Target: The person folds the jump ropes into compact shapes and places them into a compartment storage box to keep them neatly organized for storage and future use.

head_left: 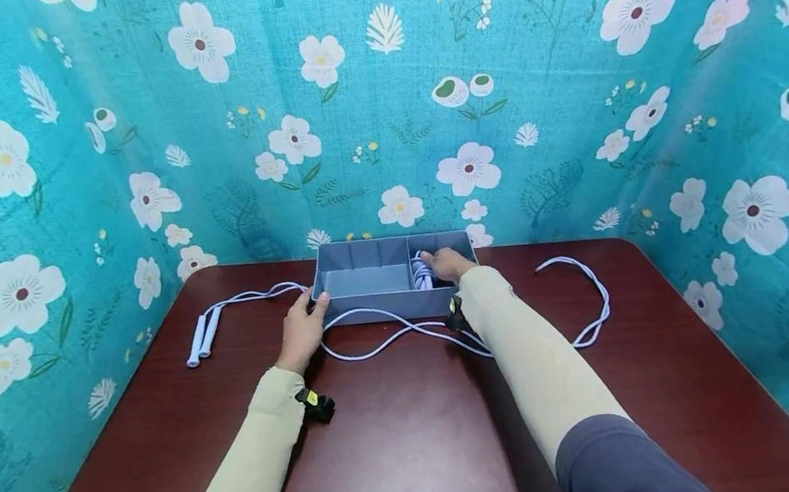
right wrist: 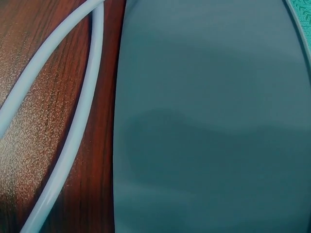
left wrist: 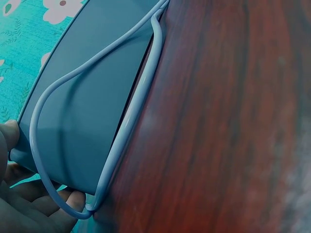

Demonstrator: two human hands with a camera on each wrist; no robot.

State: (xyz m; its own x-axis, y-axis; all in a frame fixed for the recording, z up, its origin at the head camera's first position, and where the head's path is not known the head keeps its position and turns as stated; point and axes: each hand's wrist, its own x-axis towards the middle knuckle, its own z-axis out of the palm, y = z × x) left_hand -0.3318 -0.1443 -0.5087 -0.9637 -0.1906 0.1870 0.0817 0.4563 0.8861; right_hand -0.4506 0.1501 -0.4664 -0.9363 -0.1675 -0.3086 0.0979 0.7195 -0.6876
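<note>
Only the head view shows us coiled cord [head_left: 421, 273] against the right hand [head_left: 452, 264], fingers unclear; the left hand [head_left: 304, 330] pinches the box [head_left: 367, 283].

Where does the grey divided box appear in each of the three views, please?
Head: the grey box sits near the centre, towards the far edge of the table.
Left wrist: it slants across the upper left, with the left hand at its lower end.
Right wrist: it fills the middle and right.
Shared landmark: the pale cord by the box's front wall.
</note>
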